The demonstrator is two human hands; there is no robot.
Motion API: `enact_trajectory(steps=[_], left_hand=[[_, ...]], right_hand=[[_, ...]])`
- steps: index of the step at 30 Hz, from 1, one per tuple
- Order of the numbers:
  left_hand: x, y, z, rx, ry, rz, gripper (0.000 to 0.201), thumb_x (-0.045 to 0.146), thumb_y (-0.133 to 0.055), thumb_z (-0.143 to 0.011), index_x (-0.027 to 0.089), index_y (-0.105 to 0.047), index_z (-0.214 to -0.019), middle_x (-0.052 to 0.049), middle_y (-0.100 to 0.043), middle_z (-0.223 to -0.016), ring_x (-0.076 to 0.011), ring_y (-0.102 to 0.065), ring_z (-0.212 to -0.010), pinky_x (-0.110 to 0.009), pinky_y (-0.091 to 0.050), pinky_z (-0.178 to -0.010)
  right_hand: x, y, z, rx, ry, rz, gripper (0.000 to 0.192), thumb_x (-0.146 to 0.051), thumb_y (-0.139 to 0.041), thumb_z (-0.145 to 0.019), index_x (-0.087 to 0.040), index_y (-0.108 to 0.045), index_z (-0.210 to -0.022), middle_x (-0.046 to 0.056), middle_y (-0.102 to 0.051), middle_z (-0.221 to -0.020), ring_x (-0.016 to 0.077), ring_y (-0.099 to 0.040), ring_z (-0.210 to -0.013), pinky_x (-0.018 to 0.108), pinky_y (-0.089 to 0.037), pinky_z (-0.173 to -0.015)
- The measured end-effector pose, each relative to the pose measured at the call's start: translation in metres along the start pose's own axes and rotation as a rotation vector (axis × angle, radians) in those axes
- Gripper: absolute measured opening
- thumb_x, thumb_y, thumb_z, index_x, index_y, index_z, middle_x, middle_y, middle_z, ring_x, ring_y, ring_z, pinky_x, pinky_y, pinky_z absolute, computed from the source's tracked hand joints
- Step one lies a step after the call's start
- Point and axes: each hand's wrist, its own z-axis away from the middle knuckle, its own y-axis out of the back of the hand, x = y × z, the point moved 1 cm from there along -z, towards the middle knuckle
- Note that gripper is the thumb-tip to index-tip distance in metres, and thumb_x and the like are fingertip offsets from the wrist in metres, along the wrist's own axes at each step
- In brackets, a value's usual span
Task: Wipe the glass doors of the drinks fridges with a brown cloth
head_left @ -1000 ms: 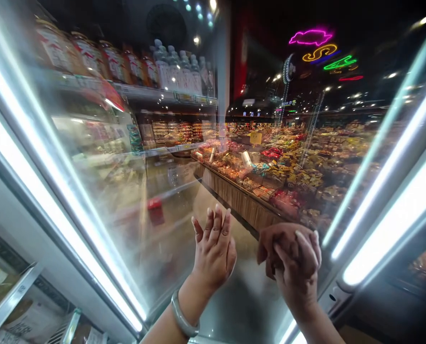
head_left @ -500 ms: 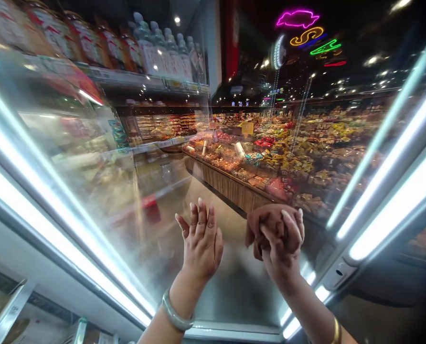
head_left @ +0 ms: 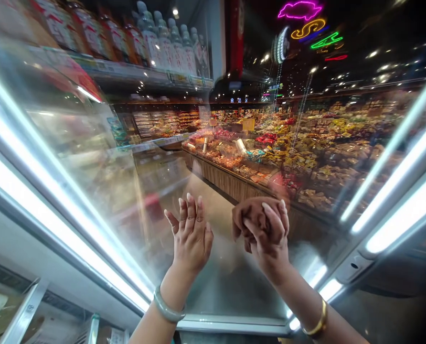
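Observation:
A broad glass pane (head_left: 230,286) stretches in front of me, with a hazy film and reflections on it. My left hand (head_left: 191,239) is flat against or just before the glass, fingers stretched out, a pale green bangle (head_left: 167,308) on its wrist. To its right, my right hand (head_left: 273,243) grips a crumpled brown cloth (head_left: 247,217) at the pane. The fingers are bent over the cloth, which partly hides them. A gold bracelet (head_left: 318,320) circles that wrist. Whether the left palm touches the glass I cannot tell.
Bright tube lights (head_left: 66,186) run along the left side, and more tubes (head_left: 406,191) line the right. A metal frame edge (head_left: 234,325) crosses below the pane. Shelved bottles (head_left: 177,48) show at the upper left. Beyond stands a wood-sided counter (head_left: 216,179) heaped with packaged goods.
Both hands have shifted a little to the left across the pane, the right one with the brown cloth in it. The view has also moved slightly.

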Motion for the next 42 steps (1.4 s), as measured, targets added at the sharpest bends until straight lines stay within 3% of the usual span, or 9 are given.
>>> enact_trajectory(steps=[6,11,14,21,26,29,33,38,42], left_hand=[[-0.011,0.003,0.004,0.017,0.011,0.017,0.077,0.021,-0.047,-0.104,0.021,-0.009,-0.170,-0.008,-0.004,-0.177,-0.0251,-0.002,-0.165,-0.049,0.005,-0.135],[-0.020,0.012,0.014,0.016,0.051,-0.026,0.076,0.019,-0.046,-0.103,0.020,-0.010,-0.170,-0.009,-0.008,-0.177,-0.0247,-0.004,-0.165,-0.050,0.010,-0.134],[-0.025,0.014,0.017,0.011,0.078,-0.042,0.078,0.019,-0.047,-0.102,0.021,-0.010,-0.170,-0.009,-0.009,-0.177,-0.0253,-0.004,-0.165,-0.050,0.010,-0.134],[-0.040,0.015,0.023,0.031,0.083,-0.035,0.075,0.021,-0.046,-0.105,0.020,-0.010,-0.170,-0.008,-0.006,-0.177,-0.0222,0.001,-0.165,-0.046,0.011,-0.134],[-0.055,0.017,0.036,-0.007,0.097,-0.086,0.074,0.021,-0.045,-0.104,0.022,-0.010,-0.170,-0.009,-0.010,-0.177,-0.0246,-0.002,-0.165,-0.049,0.008,-0.134],[-0.060,0.018,0.036,-0.018,0.117,-0.103,0.075,0.022,-0.046,-0.104,0.022,-0.009,-0.170,-0.009,-0.008,-0.177,-0.0251,-0.002,-0.165,-0.049,0.008,-0.134],[-0.066,0.019,0.029,0.001,0.125,-0.094,0.074,0.024,-0.043,-0.105,0.022,-0.008,-0.170,-0.007,-0.003,-0.178,-0.0242,0.001,-0.165,-0.048,0.009,-0.134],[-0.073,0.021,0.029,0.027,0.143,-0.109,0.074,0.023,-0.044,-0.106,0.022,-0.007,-0.170,-0.006,-0.001,-0.178,-0.0234,0.003,-0.165,-0.048,0.008,-0.134],[-0.075,0.022,0.025,0.031,0.132,-0.133,0.075,0.020,-0.044,-0.105,0.021,-0.006,-0.170,-0.005,-0.002,-0.178,-0.0215,0.002,-0.165,-0.045,0.008,-0.135]], right_hand=[[-0.046,-0.030,-0.032,-0.044,0.130,-0.014,0.049,-0.019,-0.074,-0.090,-0.043,-0.067,-0.132,-0.002,-0.043,-0.160,0.0319,-0.025,-0.162,0.053,-0.043,-0.127],[-0.029,-0.014,0.001,-0.117,0.147,-0.030,0.049,-0.015,-0.078,-0.085,-0.042,-0.071,-0.126,-0.004,-0.045,-0.160,0.0297,-0.031,-0.159,0.051,-0.045,-0.126],[-0.025,-0.013,-0.011,-0.055,0.041,-0.033,0.056,-0.008,-0.079,-0.081,-0.038,-0.069,-0.128,0.000,-0.036,-0.167,0.0371,-0.025,-0.162,0.060,-0.043,-0.125],[-0.074,-0.051,-0.033,-0.102,0.204,-0.078,0.041,-0.026,-0.072,-0.094,-0.044,-0.068,-0.131,-0.006,-0.048,-0.160,0.0272,-0.023,-0.163,0.046,-0.040,-0.129],[-0.056,-0.034,-0.006,-0.143,0.174,-0.107,0.046,-0.016,-0.073,-0.091,-0.041,-0.070,-0.130,-0.006,-0.040,-0.166,0.0274,-0.027,-0.162,0.046,-0.040,-0.130],[-0.054,-0.032,-0.038,-0.044,0.075,-0.088,0.053,-0.009,-0.074,-0.087,-0.036,-0.068,-0.133,-0.002,-0.029,-0.172,0.0342,-0.020,-0.164,0.055,-0.037,-0.131],[-0.082,-0.055,-0.076,-0.013,0.124,-0.105,0.051,-0.021,-0.072,-0.093,-0.038,-0.062,-0.140,-0.002,-0.039,-0.168,0.0327,-0.015,-0.166,0.057,-0.035,-0.131],[-0.081,-0.057,-0.041,-0.184,0.285,-0.190,0.045,-0.024,-0.067,-0.097,-0.040,-0.063,-0.140,-0.006,-0.045,-0.165,0.0243,-0.021,-0.164,0.046,-0.033,-0.133],[-0.060,-0.048,-0.049,-0.100,0.135,-0.128,0.055,-0.014,-0.071,-0.091,-0.038,-0.063,-0.140,-0.002,-0.035,-0.170,0.0327,-0.019,-0.165,0.058,-0.030,-0.133]])
